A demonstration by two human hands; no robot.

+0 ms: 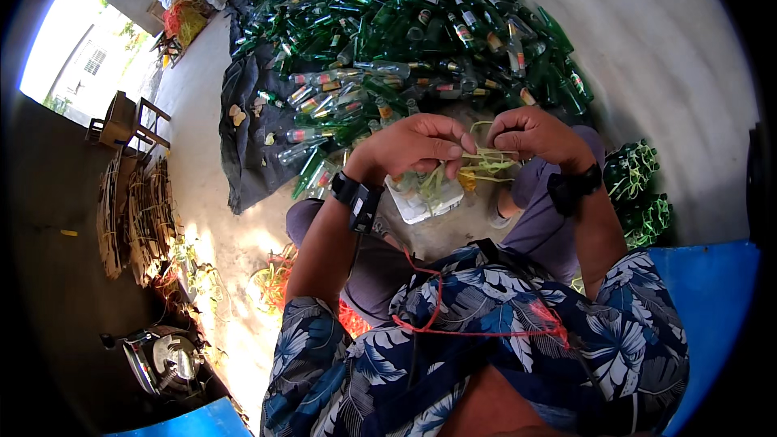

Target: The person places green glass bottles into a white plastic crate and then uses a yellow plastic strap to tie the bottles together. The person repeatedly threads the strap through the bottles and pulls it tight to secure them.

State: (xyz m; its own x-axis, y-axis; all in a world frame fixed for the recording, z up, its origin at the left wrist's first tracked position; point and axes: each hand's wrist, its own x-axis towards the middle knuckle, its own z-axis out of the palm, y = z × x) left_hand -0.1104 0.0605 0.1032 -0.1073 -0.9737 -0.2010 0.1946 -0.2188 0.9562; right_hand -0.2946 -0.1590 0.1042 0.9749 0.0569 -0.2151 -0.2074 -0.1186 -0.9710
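Observation:
Yellow-green plastic twine (485, 164) runs in loose strands between my two hands. My left hand (416, 142) has its fingertips on the left end of these strands. On the other side, my right hand (534, 135) pinches the twine between thumb and bent fingers. Under my left hand, glass bottles (408, 183) with twine around them stand on a white block (430, 207) between my feet; my hand hides part of them. Just beyond both hands lies a large heap of green and clear glass bottles (388, 30), many with labels.
Bundles of green bottles (631, 173) tied with twine stand at the right. A black sheet (246, 133) lies under the heap's left side. Tangled red and yellow twine (273, 282), tied flat cardboard (136, 218) and a wooden stool (149, 124) are at the left.

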